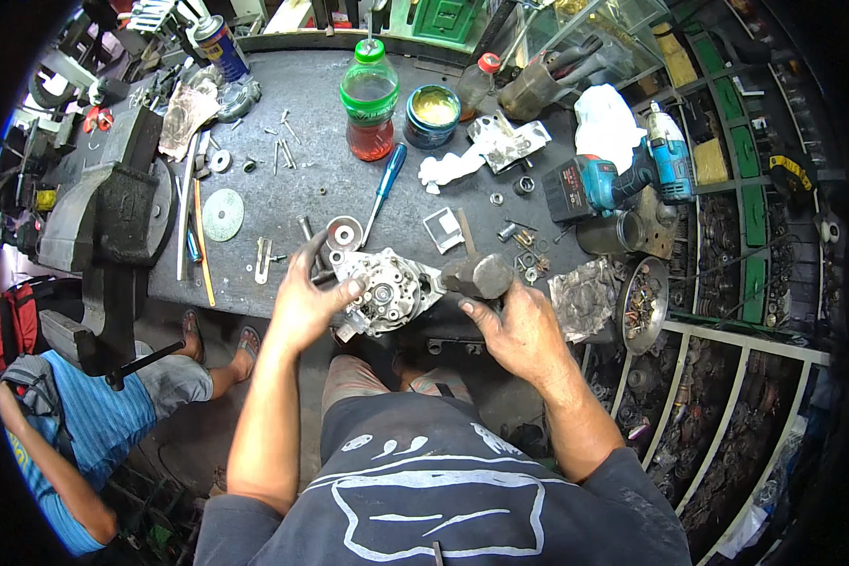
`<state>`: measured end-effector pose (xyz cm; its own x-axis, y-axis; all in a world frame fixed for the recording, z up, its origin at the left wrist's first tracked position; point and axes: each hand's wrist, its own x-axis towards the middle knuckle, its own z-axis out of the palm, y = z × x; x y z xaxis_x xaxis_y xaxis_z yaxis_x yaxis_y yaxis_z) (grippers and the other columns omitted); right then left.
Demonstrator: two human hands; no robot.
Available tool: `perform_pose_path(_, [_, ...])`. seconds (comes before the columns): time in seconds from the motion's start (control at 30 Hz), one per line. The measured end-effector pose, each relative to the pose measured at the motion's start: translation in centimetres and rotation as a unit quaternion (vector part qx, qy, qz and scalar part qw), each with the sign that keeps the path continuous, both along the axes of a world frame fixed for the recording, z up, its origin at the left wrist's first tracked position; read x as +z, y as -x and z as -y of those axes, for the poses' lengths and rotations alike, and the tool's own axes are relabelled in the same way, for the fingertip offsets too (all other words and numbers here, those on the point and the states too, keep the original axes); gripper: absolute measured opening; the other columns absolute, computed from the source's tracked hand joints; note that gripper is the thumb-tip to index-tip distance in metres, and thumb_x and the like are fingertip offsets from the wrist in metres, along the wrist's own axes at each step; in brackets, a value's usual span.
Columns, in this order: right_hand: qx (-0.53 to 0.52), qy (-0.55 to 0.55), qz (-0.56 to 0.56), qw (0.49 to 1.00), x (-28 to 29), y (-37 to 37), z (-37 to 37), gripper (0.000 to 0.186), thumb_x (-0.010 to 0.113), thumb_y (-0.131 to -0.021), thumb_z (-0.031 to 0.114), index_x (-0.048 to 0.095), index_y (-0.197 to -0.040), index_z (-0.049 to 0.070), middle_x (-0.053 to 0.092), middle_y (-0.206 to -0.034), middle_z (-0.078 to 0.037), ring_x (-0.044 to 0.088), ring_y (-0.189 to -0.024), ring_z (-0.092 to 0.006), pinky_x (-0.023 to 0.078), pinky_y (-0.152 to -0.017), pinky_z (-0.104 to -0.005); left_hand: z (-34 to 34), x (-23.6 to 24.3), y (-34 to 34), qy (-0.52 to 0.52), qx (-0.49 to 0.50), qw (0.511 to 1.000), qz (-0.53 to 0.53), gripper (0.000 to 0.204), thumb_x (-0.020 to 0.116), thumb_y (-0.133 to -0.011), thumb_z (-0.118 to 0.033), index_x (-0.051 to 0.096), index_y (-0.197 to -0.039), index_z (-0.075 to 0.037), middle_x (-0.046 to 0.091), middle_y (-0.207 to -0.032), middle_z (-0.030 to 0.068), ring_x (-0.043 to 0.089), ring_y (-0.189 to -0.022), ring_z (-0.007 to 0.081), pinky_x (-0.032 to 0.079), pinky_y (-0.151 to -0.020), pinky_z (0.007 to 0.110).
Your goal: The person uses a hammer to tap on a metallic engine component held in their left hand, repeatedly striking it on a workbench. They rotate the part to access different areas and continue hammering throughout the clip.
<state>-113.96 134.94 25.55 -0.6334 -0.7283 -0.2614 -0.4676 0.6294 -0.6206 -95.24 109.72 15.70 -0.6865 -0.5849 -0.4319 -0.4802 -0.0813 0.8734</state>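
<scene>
At the bench's near edge sits a silvery alternator (383,294), its round face with a central shaft upward. My left hand (304,304) grips its left side, thumb on the rim and fingers round the far side by a metal pulley (344,233). In my right hand (519,330) is a hammer (486,275), held close behind its dark, worn head. That head is over the alternator's right mounting lug; whether they touch I cannot tell. Most of the hammer's handle is hidden by my hand. Beyond the alternator lies a blue screwdriver (392,170).
A large vise (113,208) stands at the left. Bottles, a grease tub (433,117) and a cordless drill (590,186) line the far and right side. Loose nuts and bolts lie near a parts bowl (643,307). Another person in a blue shirt (104,396) is at lower left.
</scene>
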Motion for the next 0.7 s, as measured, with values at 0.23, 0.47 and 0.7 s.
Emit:
perform_pose_path(0.23, [0.045, -0.001, -0.039, 0.998, -0.9, 1.2, 2.3, 0.067, 0.081, -0.101, 0.031, 0.056, -0.152, -0.005, 0.077, -0.105, -0.034, 0.075, -0.101, -0.0555, 0.060, -0.086, -0.0610, -2.7, -0.6, -1.1, -0.015, -0.026, 0.999, 0.028, 0.097, 0.101, -0.079, -0.034, 0.060, -0.157, 0.006, 0.073, -0.143, 0.0274, 0.072, -0.132, 0.0318, 0.055, -0.115, 0.043])
perform_pose_path(0.47, [0.050, -0.039, -0.042, 0.997, -3.2, 1.3, 3.3, 0.067, 0.080, -0.102, 0.035, 0.057, -0.150, -0.005, 0.077, -0.105, -0.034, 0.075, -0.101, -0.0555, 0.060, -0.086, -0.0618, -2.0, 0.6, -0.2, -0.022, -0.051, 0.998, 0.026, 0.092, 0.100, -0.081, -0.030, 0.062, -0.155, 0.008, 0.080, -0.131, 0.0240, 0.077, -0.121, 0.0271, 0.058, -0.109, 0.040])
perform_pose_path(0.7, [0.042, -0.043, -0.015, 0.998, -2.4, 0.6, 3.5, 0.065, 0.080, -0.102, 0.033, 0.057, -0.149, -0.005, 0.077, -0.109, -0.035, 0.075, -0.105, -0.0558, 0.060, -0.090, -0.0618, -1.0, -0.6, -0.2, -0.049, -0.062, 0.997, -0.001, 0.093, 0.101, -0.080, -0.037, 0.064, -0.153, 0.008, 0.079, -0.130, 0.0271, 0.077, -0.122, 0.0291, 0.057, -0.109, 0.041])
